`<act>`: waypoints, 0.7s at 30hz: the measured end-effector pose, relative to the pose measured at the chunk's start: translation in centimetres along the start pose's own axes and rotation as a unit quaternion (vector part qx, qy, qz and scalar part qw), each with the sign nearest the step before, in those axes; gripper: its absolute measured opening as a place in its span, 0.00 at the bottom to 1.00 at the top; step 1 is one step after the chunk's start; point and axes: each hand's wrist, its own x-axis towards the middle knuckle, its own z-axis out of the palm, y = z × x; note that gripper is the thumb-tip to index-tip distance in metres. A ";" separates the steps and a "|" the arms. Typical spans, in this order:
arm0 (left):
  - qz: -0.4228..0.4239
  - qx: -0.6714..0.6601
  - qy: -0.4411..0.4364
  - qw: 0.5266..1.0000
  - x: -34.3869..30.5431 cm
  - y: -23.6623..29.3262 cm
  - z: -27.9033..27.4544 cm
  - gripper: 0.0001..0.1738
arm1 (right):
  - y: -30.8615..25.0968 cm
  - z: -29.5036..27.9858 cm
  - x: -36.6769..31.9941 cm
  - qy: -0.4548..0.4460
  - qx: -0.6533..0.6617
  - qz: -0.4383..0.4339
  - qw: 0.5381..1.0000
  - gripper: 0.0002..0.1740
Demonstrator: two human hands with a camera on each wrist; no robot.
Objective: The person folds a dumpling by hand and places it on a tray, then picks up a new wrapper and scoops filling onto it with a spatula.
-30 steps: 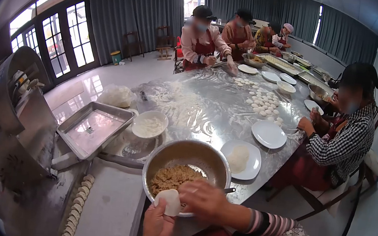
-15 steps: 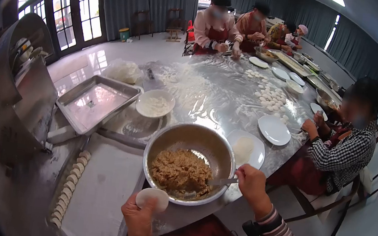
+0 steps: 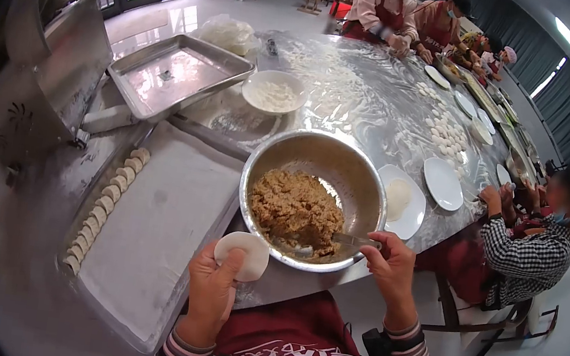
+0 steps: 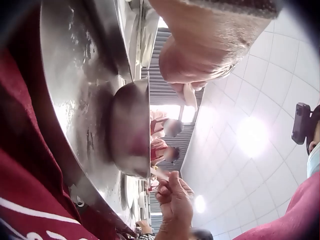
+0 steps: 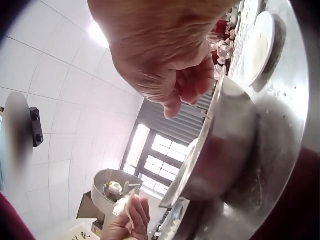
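Note:
My left hand (image 3: pixel 210 283) holds a round white dumpling wrapper (image 3: pixel 253 253), with the thumb laid across its face, just left of the steel bowl (image 3: pixel 331 152). Brown minced filling (image 3: pixel 292 204) is heaped inside that bowl. At its right rim my right hand (image 3: pixel 392 270) pinches the flat handle of a metal utensil (image 3: pixel 352 241), whose far end is buried in the filling. In the left wrist view, the wrapper's edge (image 4: pixel 189 95) sticks out past the left fingers. The right wrist view shows the right fingers bent above the bowl's rim.
A floured tray (image 3: pixel 155 233) on the left carries a row of folded dumplings (image 3: pixel 107 201). Behind it are an empty metal pan (image 3: pixel 180 74) and a flour bowl (image 3: pixel 274 94). White plates (image 3: pixel 442 184) and wrappers (image 3: pixel 445 134) lie to the right. People work around the table.
My right hand has moved from beside the wrapper to the bowl's right rim and taken hold of the utensil's handle. The left hand keeps the wrapper. The head view has tilted downward.

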 end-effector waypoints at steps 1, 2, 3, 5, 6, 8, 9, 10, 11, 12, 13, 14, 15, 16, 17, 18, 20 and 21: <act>-0.003 0.001 0.004 1.000 -0.1 -0.3 -0.3 0.11 | 0.9 0.6 0.4 0.024 -0.027 -0.069 0.997 0.10; -0.011 0.009 0.000 1.000 -0.1 -0.7 -0.6 0.12 | 1.4 1.3 0.7 0.021 -0.027 -0.065 0.997 0.10; -0.020 0.018 -0.005 1.000 -0.1 -0.9 -0.9 0.13 | 1.6 2.1 1.1 0.035 -0.021 -0.104 0.994 0.10; -0.015 0.045 -0.004 0.999 -0.3 -1.1 -1.1 0.12 | 1.3 2.5 1.6 0.028 -0.040 -0.160 0.986 0.08; -0.007 0.073 -0.005 0.997 -0.4 -1.1 -1.2 0.12 | 1.0 2.3 1.7 0.026 -0.039 -0.157 0.986 0.08; 0.035 0.131 -0.005 0.991 -0.7 -0.7 -1.1 0.10 | 0.7 1.5 1.7 0.028 -0.040 -0.153 0.987 0.06; 0.080 0.188 -0.008 0.979 -0.9 -0.4 -0.9 0.09 | 0.7 0.9 1.5 0.043 -0.033 -0.147 0.988 0.04; 0.076 0.187 -0.006 0.979 -1.0 -0.3 -0.9 0.09 | 0.4 0.2 1.3 0.041 -0.035 -0.145 0.988 0.04; 0.087 0.196 -0.003 0.977 -1.0 -0.2 -0.8 0.08 | -0.1 -0.5 0.9 0.022 -0.011 -0.136 0.990 0.04; 0.100 0.205 0.000 0.974 -1.0 -0.2 -0.9 0.07 | -0.3 -0.9 0.7 0.003 0.013 -0.128 0.992 0.04; 0.098 0.204 0.001 0.974 -1.0 -0.3 -1.0 0.07 | 0.4 -0.7 0.6 0.005 0.013 -0.160 0.987 0.05; 0.095 0.199 0.003 0.975 -0.8 -0.6 -1.2 0.08 | 0.6 -0.6 0.6 0.004 0.012 -0.159 0.987 0.05; 0.093 0.195 0.006 0.976 -0.7 -0.7 -1.2 0.10 | 0.8 -0.5 0.6 -0.010 -0.008 -0.176 0.984 0.05; 0.093 0.194 0.007 0.977 -0.7 -0.7 -1.1 0.10 | 0.8 -0.3 0.6 -0.025 -0.026 -0.193 0.981 0.06; 0.092 0.186 0.015 0.978 -0.8 -0.7 -0.9 0.09 | 0.8 -0.2 0.5 -0.024 -0.035 -0.186 0.982 0.06; 0.090 0.178 0.022 0.980 -0.8 -0.8 -0.8 0.09 | 0.9 0.0 0.4 -0.025 -0.035 -0.185 0.982 0.06; 0.087 0.169 0.017 0.982 -0.5 -0.9 -0.7 0.10 | 1.0 0.4 0.3 -0.007 -0.048 -0.213 0.976 0.06; 0.084 0.161 0.010 0.983 -0.4 -0.9 -0.8 0.11 | 0.9 0.6 0.2 -0.007 -0.048 -0.213 0.976 0.06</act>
